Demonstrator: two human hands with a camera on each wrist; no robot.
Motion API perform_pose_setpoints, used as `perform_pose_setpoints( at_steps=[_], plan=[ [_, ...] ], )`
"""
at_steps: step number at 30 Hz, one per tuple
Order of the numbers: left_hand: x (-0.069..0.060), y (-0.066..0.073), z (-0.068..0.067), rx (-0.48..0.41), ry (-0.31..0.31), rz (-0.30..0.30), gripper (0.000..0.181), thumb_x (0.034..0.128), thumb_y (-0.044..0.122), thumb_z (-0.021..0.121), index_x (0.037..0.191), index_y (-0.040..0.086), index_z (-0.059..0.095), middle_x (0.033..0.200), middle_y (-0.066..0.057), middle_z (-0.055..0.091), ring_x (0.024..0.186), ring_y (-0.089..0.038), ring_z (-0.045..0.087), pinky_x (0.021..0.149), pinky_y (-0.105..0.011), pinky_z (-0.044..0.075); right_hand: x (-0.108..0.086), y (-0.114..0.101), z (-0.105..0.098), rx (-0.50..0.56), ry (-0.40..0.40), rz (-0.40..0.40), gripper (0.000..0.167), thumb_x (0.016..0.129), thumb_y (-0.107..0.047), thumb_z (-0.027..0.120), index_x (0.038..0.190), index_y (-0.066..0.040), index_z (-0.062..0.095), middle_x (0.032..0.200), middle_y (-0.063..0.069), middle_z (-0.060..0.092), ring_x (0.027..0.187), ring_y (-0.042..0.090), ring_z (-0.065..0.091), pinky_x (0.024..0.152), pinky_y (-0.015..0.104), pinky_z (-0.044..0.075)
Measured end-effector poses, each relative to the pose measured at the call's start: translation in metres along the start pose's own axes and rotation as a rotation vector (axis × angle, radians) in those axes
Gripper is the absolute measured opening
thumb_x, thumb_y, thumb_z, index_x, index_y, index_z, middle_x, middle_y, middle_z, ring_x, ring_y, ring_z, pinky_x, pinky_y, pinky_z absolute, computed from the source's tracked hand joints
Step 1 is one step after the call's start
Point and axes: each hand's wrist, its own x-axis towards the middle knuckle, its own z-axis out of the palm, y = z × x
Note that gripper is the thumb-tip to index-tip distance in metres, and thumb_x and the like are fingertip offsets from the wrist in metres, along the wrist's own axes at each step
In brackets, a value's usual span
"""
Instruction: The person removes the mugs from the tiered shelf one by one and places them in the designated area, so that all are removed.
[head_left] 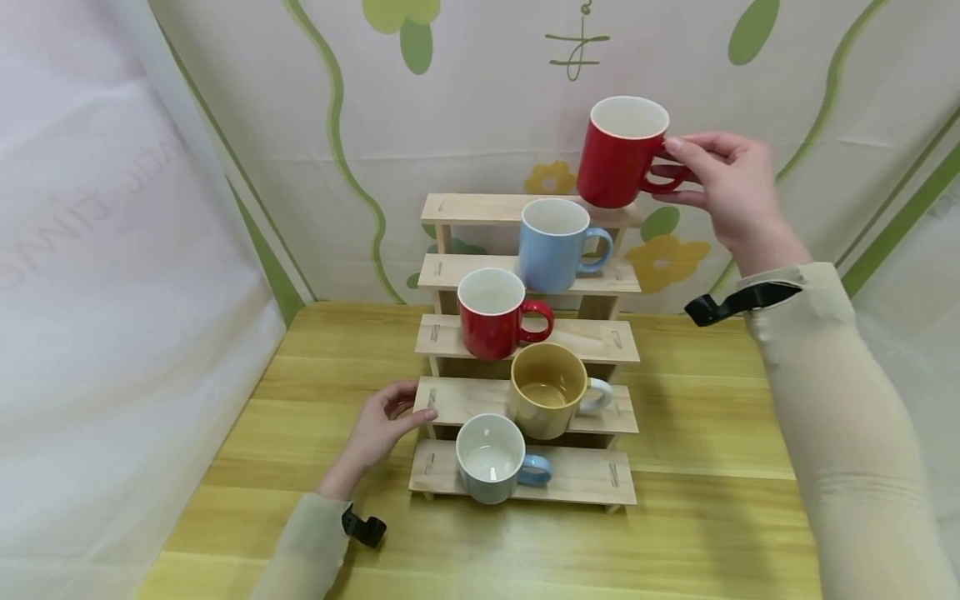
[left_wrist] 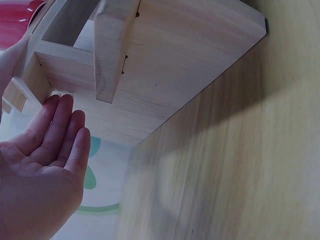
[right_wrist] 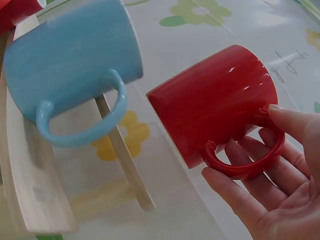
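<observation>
My right hand (head_left: 731, 179) grips the handle of a red mug (head_left: 617, 158) over the right part of the top shelf (head_left: 480, 208). In the right wrist view that red mug (right_wrist: 215, 102) appears apart from the blue mug, with my right hand (right_wrist: 280, 185) at its handle. My left hand (head_left: 381, 427) holds the left edge of the wooden rack at the second shelf from the bottom (head_left: 465, 400), thumb on top. In the left wrist view the fingers of my left hand (left_wrist: 45, 160) are bent beside the rack's side panel (left_wrist: 165, 60).
Mugs stand on the lower shelves: a light blue one (head_left: 553, 246), a red one (head_left: 491, 315), a yellow one with a white handle (head_left: 547, 392) and a pale one with a blue handle (head_left: 491, 460). The rack stands on a wooden table (head_left: 697, 433) before a patterned cloth (head_left: 480, 108).
</observation>
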Motion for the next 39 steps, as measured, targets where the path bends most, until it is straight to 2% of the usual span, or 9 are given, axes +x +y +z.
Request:
perform_pose_setpoints(
  at_steps=[6, 11, 18, 25, 31, 39],
  plan=[
    [-0.002, -0.002, 0.001, -0.008, 0.000, 0.007, 0.049, 0.0898, 0.013, 0.081, 0.131, -0.002, 0.061, 0.127, -0.016, 0.063, 0.122, -0.030, 0.057, 0.112, -0.046, 0.041, -0.013, -0.006, -0.024, 0.001, 0.026, -0.011, 0.042, 0.079, -0.011, 0.089, 0.114, 0.006, 0.073, 0.108, 0.015, 0.073, 0.093, 0.027, 0.073, 0.070, 0.041, 0.060],
    [-0.001, -0.004, 0.001, -0.013, 0.012, 0.002, 0.048, 0.0886, 0.012, 0.082, 0.130, -0.003, 0.061, 0.125, -0.017, 0.063, 0.122, -0.030, 0.057, 0.111, -0.042, 0.043, -0.027, -0.006, -0.042, -0.008, 0.053, -0.009, 0.042, 0.081, -0.011, 0.087, 0.116, 0.006, 0.072, 0.112, 0.013, 0.070, 0.095, 0.025, 0.073, 0.070, 0.040, 0.060],
    [-0.004, -0.004, 0.001, -0.019, 0.017, 0.000, 0.048, 0.0885, 0.012, 0.082, 0.129, -0.003, 0.061, 0.125, -0.017, 0.063, 0.122, -0.030, 0.058, 0.110, -0.039, 0.044, -0.041, -0.003, -0.062, 0.063, 0.085, -0.016, 0.039, 0.083, -0.004, 0.084, 0.117, 0.009, 0.070, 0.112, 0.016, 0.072, 0.093, 0.028, 0.073, 0.071, 0.044, 0.059],
    [-0.004, -0.005, 0.002, -0.025, 0.022, 0.009, 0.047, 0.0886, 0.010, 0.081, 0.129, -0.004, 0.061, 0.124, -0.017, 0.064, 0.120, -0.029, 0.058, 0.110, -0.039, 0.044, -0.051, 0.001, -0.081, 0.111, 0.154, -0.008, 0.033, 0.085, 0.000, 0.081, 0.114, 0.009, 0.071, 0.108, 0.016, 0.073, 0.092, 0.027, 0.074, 0.070, 0.044, 0.060],
    [-0.006, -0.002, 0.002, -0.027, 0.033, -0.008, 0.048, 0.0882, 0.010, 0.082, 0.129, -0.004, 0.061, 0.125, -0.017, 0.063, 0.120, -0.029, 0.058, 0.109, -0.036, 0.044, -0.058, 0.008, -0.098, 0.091, 0.226, 0.039, 0.034, 0.083, -0.003, 0.083, 0.114, 0.005, 0.072, 0.108, 0.011, 0.073, 0.094, 0.023, 0.074, 0.067, 0.042, 0.061],
    [-0.006, -0.004, 0.000, -0.019, 0.029, 0.000, 0.047, 0.0878, 0.009, 0.082, 0.128, -0.004, 0.062, 0.124, -0.017, 0.064, 0.120, -0.030, 0.058, 0.110, -0.037, 0.044, -0.069, 0.035, -0.120, 0.045, 0.251, 0.051, 0.034, 0.082, -0.007, 0.085, 0.112, 0.003, 0.073, 0.105, 0.009, 0.073, 0.093, 0.020, 0.073, 0.067, 0.040, 0.062]
  ],
)
